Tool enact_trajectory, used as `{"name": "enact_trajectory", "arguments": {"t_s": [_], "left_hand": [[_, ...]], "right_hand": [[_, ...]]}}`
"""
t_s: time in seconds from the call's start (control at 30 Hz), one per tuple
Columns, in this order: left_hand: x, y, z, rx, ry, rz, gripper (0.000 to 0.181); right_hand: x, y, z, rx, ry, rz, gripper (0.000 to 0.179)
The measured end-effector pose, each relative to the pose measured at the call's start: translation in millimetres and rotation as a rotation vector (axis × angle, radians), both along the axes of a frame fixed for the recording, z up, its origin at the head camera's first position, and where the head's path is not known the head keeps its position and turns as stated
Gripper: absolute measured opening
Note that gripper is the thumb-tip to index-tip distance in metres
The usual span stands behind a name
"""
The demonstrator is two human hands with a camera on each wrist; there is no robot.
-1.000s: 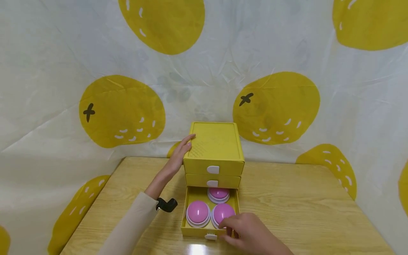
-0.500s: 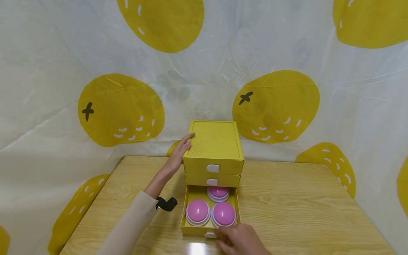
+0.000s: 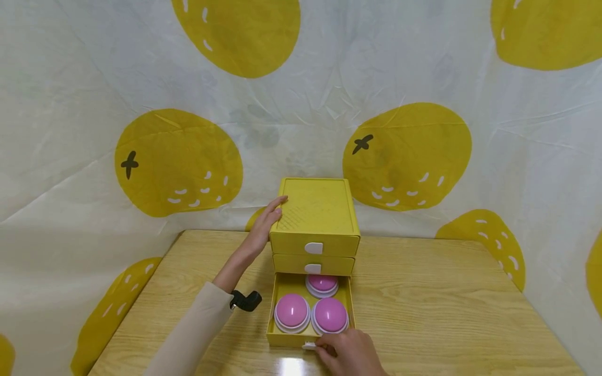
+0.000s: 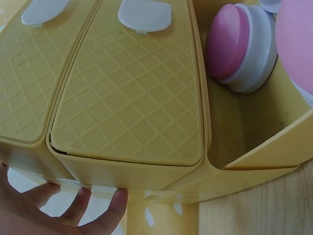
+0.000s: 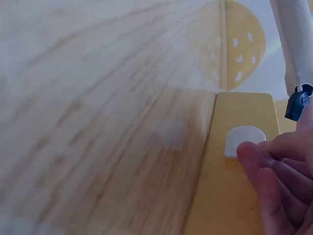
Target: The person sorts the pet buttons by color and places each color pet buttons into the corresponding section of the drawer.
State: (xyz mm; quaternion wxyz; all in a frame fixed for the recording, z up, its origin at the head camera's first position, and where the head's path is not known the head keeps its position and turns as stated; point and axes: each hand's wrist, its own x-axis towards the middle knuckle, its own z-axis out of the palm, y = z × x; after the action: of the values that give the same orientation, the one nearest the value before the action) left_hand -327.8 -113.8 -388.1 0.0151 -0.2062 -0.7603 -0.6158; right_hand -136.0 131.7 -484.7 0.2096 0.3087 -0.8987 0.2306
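Note:
A yellow drawer box (image 3: 320, 206) stands on the table, its lowest drawer (image 3: 287, 340) pulled out. Three pink domes on white bases lie in that drawer: a left dome (image 3: 291, 312), a right dome (image 3: 331, 315) and a back dome (image 3: 323, 283) partly under the drawers above. My left hand (image 3: 263, 227) rests against the box's left side with fingers extended, fingertips at the top edge. At the drawer front, my right hand (image 3: 351, 352) pinches the white drawer handle (image 5: 239, 139) between thumb and finger; the fingers partly hide it.
The upper two drawers are pushed in, each with a white tab such as the top tab (image 3: 314, 248). Behind the wooden table (image 3: 423, 292) hangs a pale curtain (image 3: 301, 104) with large yellow fruit prints. A black wrist device (image 3: 246, 301) sits on the left sleeve.
My right hand has moved left and down from the right dome's edge to the drawer handle. The left hand stays on the box, and the drawer has not visibly moved.

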Motion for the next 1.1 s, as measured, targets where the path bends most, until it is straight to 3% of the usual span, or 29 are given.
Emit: {"name": "enact_trajectory", "arguments": {"t_s": [0.27, 0.53, 0.73, 1.1], "left_hand": [[0.7, 1.1, 0.4, -0.005, 0.015, -0.006, 0.052], [1.1, 1.5, 0.9, -0.014, 0.023, 0.002, 0.051], [1.9, 0.2, 1.2, -0.002, 0.014, -0.005, 0.052], [0.1, -0.8, -0.6, 0.001, 0.010, 0.001, 0.051]], "right_hand": [[-2.4, -3, -4.2, -0.043, 0.149, -0.009, 0.018], [-3.1, -4, 4.7, -0.055, 0.132, -0.027, 0.019], [-5.9, -6, 12.1, -0.061, 0.071, -0.045, 0.015], [-17.8, -9, 10.3, -0.061, -0.029, -0.107, 0.011]]}}
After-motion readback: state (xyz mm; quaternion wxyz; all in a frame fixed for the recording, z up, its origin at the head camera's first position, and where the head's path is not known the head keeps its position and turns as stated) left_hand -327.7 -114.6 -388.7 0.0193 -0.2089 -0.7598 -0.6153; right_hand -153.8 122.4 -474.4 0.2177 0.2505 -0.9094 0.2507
